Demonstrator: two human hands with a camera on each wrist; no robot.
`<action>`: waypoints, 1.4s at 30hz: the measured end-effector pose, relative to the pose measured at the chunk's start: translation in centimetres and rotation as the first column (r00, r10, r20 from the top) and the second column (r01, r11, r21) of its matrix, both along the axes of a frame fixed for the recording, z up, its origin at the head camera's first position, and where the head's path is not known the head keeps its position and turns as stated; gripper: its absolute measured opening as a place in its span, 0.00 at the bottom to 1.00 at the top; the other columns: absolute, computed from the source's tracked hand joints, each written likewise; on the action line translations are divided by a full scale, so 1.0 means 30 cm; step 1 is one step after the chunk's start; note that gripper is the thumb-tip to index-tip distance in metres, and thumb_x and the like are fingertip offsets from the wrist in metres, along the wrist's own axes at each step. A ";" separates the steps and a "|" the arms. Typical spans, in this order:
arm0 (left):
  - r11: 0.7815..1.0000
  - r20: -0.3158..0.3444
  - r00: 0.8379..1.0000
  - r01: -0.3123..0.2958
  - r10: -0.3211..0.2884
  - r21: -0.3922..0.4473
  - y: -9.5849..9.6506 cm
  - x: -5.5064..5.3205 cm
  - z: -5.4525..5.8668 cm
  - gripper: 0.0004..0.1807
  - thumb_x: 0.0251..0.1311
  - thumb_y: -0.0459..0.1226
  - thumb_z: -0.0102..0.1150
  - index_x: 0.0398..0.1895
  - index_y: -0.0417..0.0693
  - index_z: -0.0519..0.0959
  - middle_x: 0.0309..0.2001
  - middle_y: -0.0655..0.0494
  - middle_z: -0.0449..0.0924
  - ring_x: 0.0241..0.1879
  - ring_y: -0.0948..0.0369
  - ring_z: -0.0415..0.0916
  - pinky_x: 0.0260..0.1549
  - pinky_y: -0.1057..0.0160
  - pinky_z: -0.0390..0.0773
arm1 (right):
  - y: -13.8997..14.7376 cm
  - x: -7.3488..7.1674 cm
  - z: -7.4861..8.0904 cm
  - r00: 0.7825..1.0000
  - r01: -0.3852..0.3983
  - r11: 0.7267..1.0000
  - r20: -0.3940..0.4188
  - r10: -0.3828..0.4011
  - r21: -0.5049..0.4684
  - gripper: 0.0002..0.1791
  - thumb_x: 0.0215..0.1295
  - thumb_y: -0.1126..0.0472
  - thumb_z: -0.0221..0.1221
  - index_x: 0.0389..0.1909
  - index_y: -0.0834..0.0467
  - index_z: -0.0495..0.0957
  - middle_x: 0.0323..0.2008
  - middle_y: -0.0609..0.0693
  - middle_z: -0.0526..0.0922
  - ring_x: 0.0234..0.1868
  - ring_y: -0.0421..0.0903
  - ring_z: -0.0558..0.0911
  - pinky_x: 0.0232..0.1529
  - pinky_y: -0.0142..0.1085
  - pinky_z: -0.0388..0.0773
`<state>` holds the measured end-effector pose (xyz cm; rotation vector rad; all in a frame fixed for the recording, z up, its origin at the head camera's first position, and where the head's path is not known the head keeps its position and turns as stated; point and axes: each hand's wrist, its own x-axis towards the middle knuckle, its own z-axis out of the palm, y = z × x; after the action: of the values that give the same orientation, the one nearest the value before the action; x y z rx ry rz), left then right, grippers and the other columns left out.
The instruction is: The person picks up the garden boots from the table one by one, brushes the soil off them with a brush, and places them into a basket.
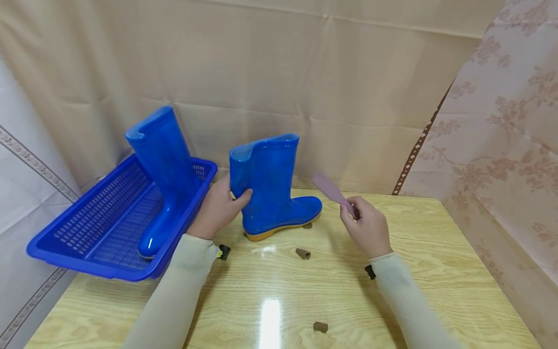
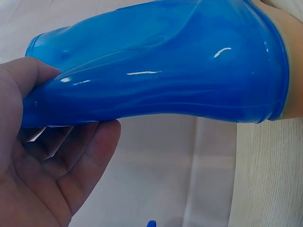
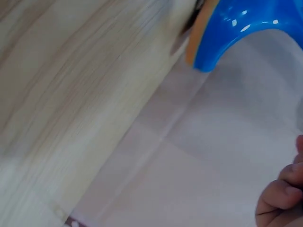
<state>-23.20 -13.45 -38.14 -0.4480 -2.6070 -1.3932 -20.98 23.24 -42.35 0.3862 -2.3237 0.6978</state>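
A blue rain boot [image 1: 270,186] with a yellow-orange sole stands upright at the table's middle, toe pointing right. My left hand [image 1: 218,206] grips the back of its shaft, thumb on the near side; in the left wrist view the fingers [image 2: 97,151] wrap the shaft. To the right of the toe, my right hand [image 1: 368,227] holds a flat mauve scraper [image 1: 329,189] by its dark handle end, blade up and toward the boot. The right wrist view catches the boot's toe [image 3: 236,28] and curled fingers [image 3: 279,196]; the scraper is out of that frame.
A blue plastic basket [image 1: 98,274] on the left holds a matching blue boot [image 1: 163,150], standing tilted. Small brown curled pieces [image 1: 303,253] lie on the wood-grain table [image 1: 418,291], one by the boot's toe, another brown piece [image 1: 320,327] near the front. A beige curtain hangs behind.
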 end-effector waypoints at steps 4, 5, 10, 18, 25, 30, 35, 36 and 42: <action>1.000 0.006 1.000 0.001 -0.001 -0.007 0.000 -0.004 -0.001 0.36 0.74 0.49 0.59 0.81 0.56 0.58 0.75 0.49 0.68 0.71 0.41 0.69 0.62 0.36 0.73 | 0.048 -0.003 0.000 0.994 0.042 0.992 0.095 -0.053 0.116 0.09 0.70 0.58 0.62 0.40 0.62 0.83 0.22 0.49 0.77 0.18 0.41 0.67 0.19 0.36 0.63; 1.000 0.006 1.000 0.001 -0.001 -0.007 0.000 -0.004 -0.001 0.36 0.74 0.48 0.59 0.81 0.56 0.58 0.75 0.49 0.68 0.71 0.41 0.69 0.62 0.36 0.73 | 0.060 -0.002 0.001 0.990 0.042 0.989 0.131 -0.061 0.145 0.10 0.71 0.58 0.61 0.40 0.63 0.83 0.22 0.49 0.78 0.18 0.42 0.68 0.18 0.36 0.64; 1.000 0.010 1.000 -0.001 0.001 -0.006 -0.001 -0.002 0.000 0.36 0.74 0.48 0.59 0.80 0.56 0.58 0.75 0.49 0.68 0.71 0.41 0.69 0.62 0.36 0.73 | 0.114 0.014 0.007 0.934 0.028 0.962 0.337 -0.122 0.271 0.13 0.76 0.59 0.55 0.40 0.67 0.79 0.20 0.51 0.78 0.17 0.43 0.69 0.17 0.37 0.65; 1.000 0.017 1.000 -0.002 0.002 0.005 -0.001 0.002 0.004 0.36 0.74 0.48 0.59 0.80 0.56 0.58 0.75 0.50 0.68 0.71 0.41 0.69 0.62 0.36 0.73 | 0.148 0.051 0.007 0.778 0.048 0.921 0.564 -0.277 0.386 0.18 0.80 0.59 0.45 0.41 0.75 0.69 0.17 0.56 0.74 0.16 0.49 0.73 0.15 0.42 0.70; 1.000 0.006 1.000 0.004 -0.004 0.005 0.001 0.003 0.004 0.36 0.74 0.47 0.59 0.80 0.56 0.58 0.74 0.50 0.69 0.71 0.42 0.70 0.62 0.36 0.73 | 0.151 0.058 -0.004 0.644 0.090 0.903 0.667 -0.374 0.420 0.20 0.80 0.58 0.40 0.39 0.75 0.66 0.20 0.59 0.76 0.19 0.53 0.76 0.20 0.46 0.75; 1.000 0.001 1.000 0.002 -0.002 0.003 0.001 -0.001 0.001 0.36 0.74 0.48 0.59 0.81 0.56 0.58 0.74 0.50 0.69 0.71 0.42 0.69 0.62 0.36 0.73 | 0.152 0.057 -0.004 0.585 0.081 0.899 0.710 -0.392 0.430 0.22 0.79 0.57 0.41 0.36 0.72 0.72 0.22 0.58 0.76 0.21 0.52 0.75 0.21 0.43 0.72; 1.000 0.008 1.000 -0.004 0.004 0.003 0.002 0.001 0.004 0.36 0.74 0.48 0.59 0.81 0.57 0.58 0.74 0.50 0.69 0.71 0.42 0.69 0.62 0.35 0.73 | 0.160 0.052 -0.010 0.565 0.036 0.886 0.722 -0.399 0.462 0.21 0.76 0.55 0.45 0.29 0.64 0.78 0.24 0.57 0.78 0.23 0.52 0.75 0.23 0.44 0.73; 1.000 0.009 1.000 -0.004 0.004 0.003 0.002 0.001 0.004 0.36 0.74 0.48 0.59 0.80 0.57 0.58 0.74 0.50 0.69 0.71 0.42 0.69 0.62 0.35 0.73 | 0.162 0.050 -0.011 0.566 0.028 0.883 0.721 -0.400 0.468 0.21 0.76 0.55 0.46 0.28 0.63 0.78 0.24 0.57 0.79 0.23 0.52 0.76 0.24 0.44 0.73; 1.000 0.006 1.000 -0.007 0.007 0.010 0.001 0.002 -0.001 0.36 0.74 0.50 0.58 0.81 0.60 0.58 0.75 0.53 0.69 0.71 0.43 0.69 0.62 0.36 0.74 | 0.173 0.050 -0.011 0.558 0.010 0.894 0.739 -0.377 0.448 0.23 0.74 0.52 0.49 0.18 0.57 0.72 0.18 0.52 0.77 0.19 0.48 0.75 0.21 0.40 0.70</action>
<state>-23.13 -13.41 -38.18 -0.4338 -2.6023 -1.4064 -19.47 28.43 -42.69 -0.0943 -3.3647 0.2742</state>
